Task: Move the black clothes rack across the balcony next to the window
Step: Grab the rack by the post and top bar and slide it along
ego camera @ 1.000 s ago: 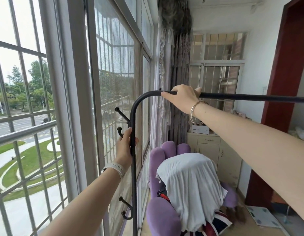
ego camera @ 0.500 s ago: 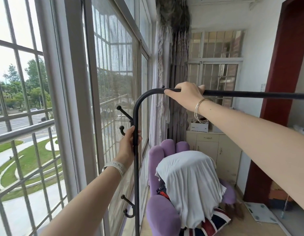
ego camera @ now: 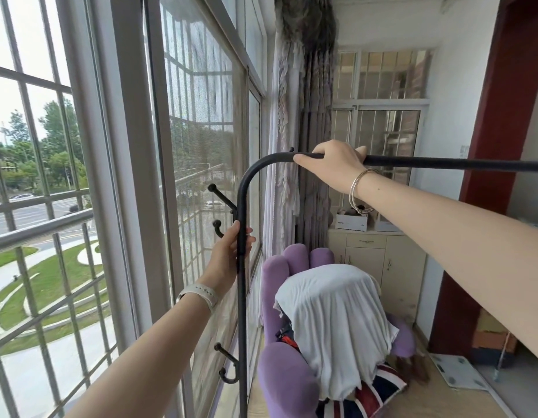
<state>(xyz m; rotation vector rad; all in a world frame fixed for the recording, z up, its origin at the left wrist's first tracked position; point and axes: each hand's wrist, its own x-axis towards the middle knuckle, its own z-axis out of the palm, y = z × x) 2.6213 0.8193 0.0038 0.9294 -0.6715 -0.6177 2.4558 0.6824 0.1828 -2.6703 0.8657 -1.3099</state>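
- My left hand [ego camera: 230, 254], at centre frame, is closed around the upright post of the black clothes rack [ego camera: 242, 297]; its fingers [ego camera: 249, 240] wrap the post just below the upper side hooks [ego camera: 221, 203].
- My right hand [ego camera: 334, 165], upper centre, is closed over the rack's top bar [ego camera: 442, 162], close to the curved corner.
- The rack stands just beside the window [ego camera: 201, 146], which fills the left of the frame; the post runs down to the bottom edge.
- A purple chair [ego camera: 282, 372], draped with a white cloth [ego camera: 334, 321], sits lower centre, right of the post.
- A cream cabinet [ego camera: 379, 260] stands behind, below the curtain [ego camera: 303, 116].
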